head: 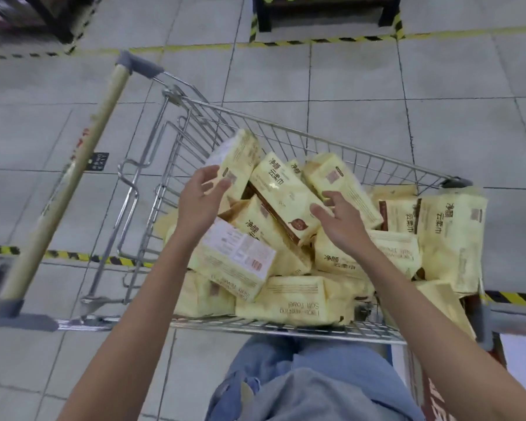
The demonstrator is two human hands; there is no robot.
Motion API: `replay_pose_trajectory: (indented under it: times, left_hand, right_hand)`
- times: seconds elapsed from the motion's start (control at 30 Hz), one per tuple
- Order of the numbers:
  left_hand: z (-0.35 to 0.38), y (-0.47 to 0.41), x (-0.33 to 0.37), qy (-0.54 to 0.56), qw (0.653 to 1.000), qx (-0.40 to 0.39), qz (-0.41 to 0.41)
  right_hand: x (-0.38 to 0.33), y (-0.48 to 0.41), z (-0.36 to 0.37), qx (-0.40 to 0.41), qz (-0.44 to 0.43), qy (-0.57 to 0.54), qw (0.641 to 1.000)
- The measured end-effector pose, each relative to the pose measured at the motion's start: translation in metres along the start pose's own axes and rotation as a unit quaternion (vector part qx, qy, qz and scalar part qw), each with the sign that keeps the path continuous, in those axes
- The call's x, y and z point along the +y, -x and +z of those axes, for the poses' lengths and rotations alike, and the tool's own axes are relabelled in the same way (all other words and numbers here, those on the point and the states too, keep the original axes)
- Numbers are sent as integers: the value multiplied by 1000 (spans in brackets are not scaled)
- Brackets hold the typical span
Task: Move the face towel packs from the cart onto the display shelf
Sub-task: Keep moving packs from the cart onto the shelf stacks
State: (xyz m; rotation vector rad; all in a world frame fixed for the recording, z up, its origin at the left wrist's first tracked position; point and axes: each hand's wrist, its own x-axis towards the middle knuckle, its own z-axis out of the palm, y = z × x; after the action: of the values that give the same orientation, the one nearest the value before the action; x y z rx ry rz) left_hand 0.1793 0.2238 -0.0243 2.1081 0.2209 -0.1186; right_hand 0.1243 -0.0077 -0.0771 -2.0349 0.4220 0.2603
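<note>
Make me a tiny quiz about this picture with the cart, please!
1. True or false: the yellow packs lie piled in the cart.
2. How many hands reach over the packs? A one, B two, C none.
3. Fill in: the floor tape is striped yellow and ____.
Key: 1 true. 2 B, the left hand and the right hand. 3 black.

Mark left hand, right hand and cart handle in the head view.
left hand [198, 198]: head view, back of the hand.
right hand [338, 221]: head view, back of the hand.
cart handle [82, 147]: head view, middle of the tan bar.
</note>
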Motion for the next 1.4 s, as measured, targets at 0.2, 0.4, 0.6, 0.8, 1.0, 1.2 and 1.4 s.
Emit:
replay_pose_trajectory:
  times: [0.2,0.4,0.6,0.8,1.0,1.2,1.4]
  left_hand:
    - [20,-96,-16,-203,978,-43,-28]
    - [34,-151,-41,-255,954,-115,-107]
    - [36,-173,-50,-274,936,-153,-158]
    - [29,-181,-49,-279,917,-234,-161]
    - [29,-175,-49,-147,930,-248,-228]
    - [29,-167,-29,-51,934,-247,-252]
    - [-2,-134,-17,96,935,-229,-253]
  right_hand:
    - [19,-56,26,-48,106,99,988]
    - [20,-80,34,-69,153,94,981]
    - [23,-93,37,-106,184,55,976]
    - [27,-96,34,-159,212,-43,963]
    - [23,-91,32,-161,209,-71,962]
    - [18,-84,28,-162,202,-105,960]
    - [18,-56,11,-136,193,-181,955]
